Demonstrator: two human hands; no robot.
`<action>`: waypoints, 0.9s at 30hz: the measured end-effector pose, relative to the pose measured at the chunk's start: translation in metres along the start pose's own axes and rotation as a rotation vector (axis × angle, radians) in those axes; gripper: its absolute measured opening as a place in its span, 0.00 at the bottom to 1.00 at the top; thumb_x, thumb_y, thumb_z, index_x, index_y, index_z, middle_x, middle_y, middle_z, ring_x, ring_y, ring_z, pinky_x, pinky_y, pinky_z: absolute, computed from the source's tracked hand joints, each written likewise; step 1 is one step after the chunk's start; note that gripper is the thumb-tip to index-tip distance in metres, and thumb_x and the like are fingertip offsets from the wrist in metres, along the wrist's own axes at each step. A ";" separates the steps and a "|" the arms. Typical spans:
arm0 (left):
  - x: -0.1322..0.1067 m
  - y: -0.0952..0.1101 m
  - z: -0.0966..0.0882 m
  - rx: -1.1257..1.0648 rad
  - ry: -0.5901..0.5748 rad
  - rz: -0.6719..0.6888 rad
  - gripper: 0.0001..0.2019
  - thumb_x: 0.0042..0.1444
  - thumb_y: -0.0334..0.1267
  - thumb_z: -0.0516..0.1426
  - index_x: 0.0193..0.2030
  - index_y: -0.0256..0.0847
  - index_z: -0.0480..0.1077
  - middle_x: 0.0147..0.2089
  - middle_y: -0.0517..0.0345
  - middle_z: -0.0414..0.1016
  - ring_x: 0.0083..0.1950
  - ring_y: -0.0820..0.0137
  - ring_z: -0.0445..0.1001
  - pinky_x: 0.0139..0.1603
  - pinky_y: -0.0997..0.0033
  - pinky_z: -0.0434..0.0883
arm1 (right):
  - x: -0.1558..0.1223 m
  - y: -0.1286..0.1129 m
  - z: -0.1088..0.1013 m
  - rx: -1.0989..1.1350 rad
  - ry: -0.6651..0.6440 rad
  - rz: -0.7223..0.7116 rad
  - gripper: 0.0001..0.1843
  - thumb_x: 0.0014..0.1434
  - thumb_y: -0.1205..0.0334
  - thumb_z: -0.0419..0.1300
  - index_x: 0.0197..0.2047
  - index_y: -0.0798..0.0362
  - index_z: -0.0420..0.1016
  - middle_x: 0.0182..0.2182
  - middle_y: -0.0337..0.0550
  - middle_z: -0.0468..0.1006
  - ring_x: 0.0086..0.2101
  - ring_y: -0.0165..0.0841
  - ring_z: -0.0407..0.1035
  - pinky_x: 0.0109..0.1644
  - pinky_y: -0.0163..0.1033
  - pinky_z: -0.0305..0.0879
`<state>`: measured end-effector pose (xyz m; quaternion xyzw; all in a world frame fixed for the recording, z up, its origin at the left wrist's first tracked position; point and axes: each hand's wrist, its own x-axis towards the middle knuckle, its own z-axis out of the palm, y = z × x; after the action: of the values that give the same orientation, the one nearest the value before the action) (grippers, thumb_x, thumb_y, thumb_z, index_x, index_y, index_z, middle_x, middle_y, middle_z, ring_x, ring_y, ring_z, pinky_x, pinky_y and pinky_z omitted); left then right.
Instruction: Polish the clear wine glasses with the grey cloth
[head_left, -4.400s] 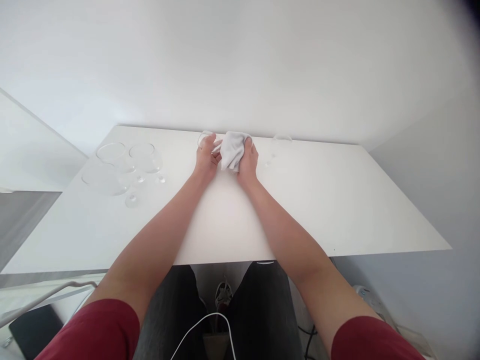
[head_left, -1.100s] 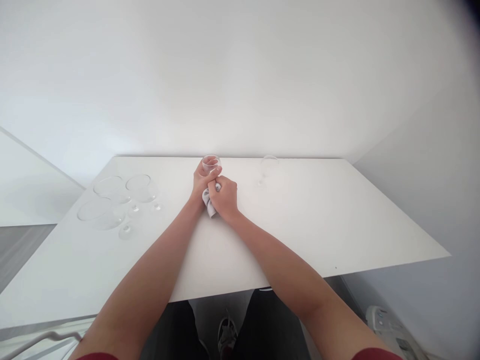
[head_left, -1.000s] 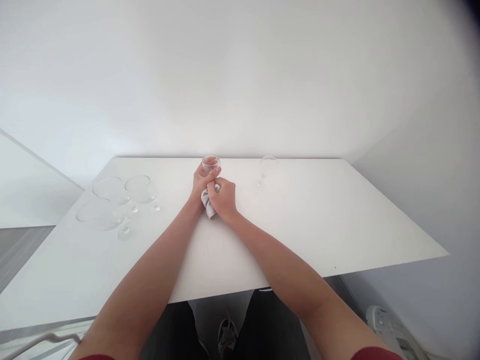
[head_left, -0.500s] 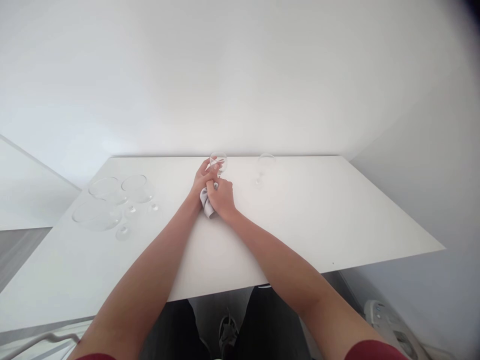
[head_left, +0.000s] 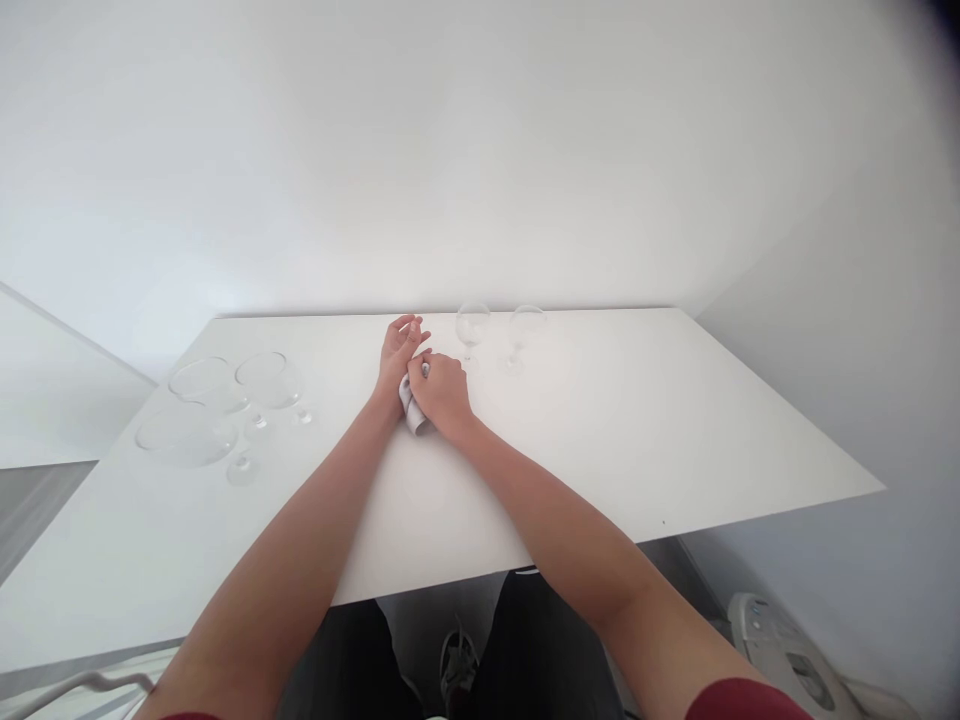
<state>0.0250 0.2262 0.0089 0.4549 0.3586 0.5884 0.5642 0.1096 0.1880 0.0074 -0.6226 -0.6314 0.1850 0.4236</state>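
My right hand (head_left: 441, 388) is closed around a crumpled light-grey cloth (head_left: 415, 415), low over the white table (head_left: 600, 430). Just left of it and a little farther back, my left hand (head_left: 401, 350) has its fingers loosely curled and apart, with nothing between them. A clear stemmed glass (head_left: 473, 325) stands upright to the right of my left hand, apart from both hands. Beside that glass, farther right, is a second stemmed glass (head_left: 528, 325). Both stand near the table's back edge.
On the left of the table stand three larger clear stemmed glasses, among them a front one (head_left: 187, 438), a back-left one (head_left: 210, 385) and a back-right one (head_left: 270, 382). A white wall (head_left: 480, 160) rises behind the table. A pale appliance (head_left: 780, 650) is on the floor at right.
My left hand has let go of the glass, which now stands a little to the right, next to the other one. The left hand has drawn slightly left. My right hand keeps the cloth.
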 end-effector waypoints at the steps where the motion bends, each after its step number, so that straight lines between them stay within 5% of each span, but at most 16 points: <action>1: 0.000 -0.001 0.000 -0.001 0.011 -0.008 0.23 0.58 0.59 0.65 0.54 0.51 0.71 0.71 0.51 0.66 0.68 0.59 0.71 0.59 0.64 0.74 | 0.001 0.001 0.000 -0.016 0.005 0.005 0.20 0.69 0.57 0.52 0.24 0.49 0.65 0.24 0.42 0.73 0.30 0.38 0.70 0.49 0.47 0.64; 9: 0.006 -0.007 0.000 0.033 0.046 -0.031 0.21 0.60 0.61 0.63 0.50 0.50 0.70 0.68 0.53 0.68 0.62 0.62 0.72 0.55 0.66 0.74 | 0.002 0.000 -0.005 -0.157 0.009 0.071 0.23 0.72 0.56 0.46 0.31 0.51 0.75 0.34 0.47 0.80 0.40 0.42 0.74 0.65 0.65 0.55; 27: 0.006 -0.007 0.001 -0.044 0.047 -0.048 0.16 0.61 0.57 0.62 0.41 0.47 0.75 0.60 0.55 0.70 0.45 0.71 0.72 0.41 0.73 0.73 | 0.005 0.000 -0.011 -0.203 0.043 0.134 0.27 0.74 0.49 0.47 0.32 0.52 0.78 0.35 0.51 0.81 0.44 0.45 0.75 0.67 0.66 0.51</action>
<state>0.0285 0.2327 0.0037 0.4198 0.3696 0.5927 0.5795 0.1188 0.1891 0.0150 -0.7070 -0.5946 0.1344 0.3586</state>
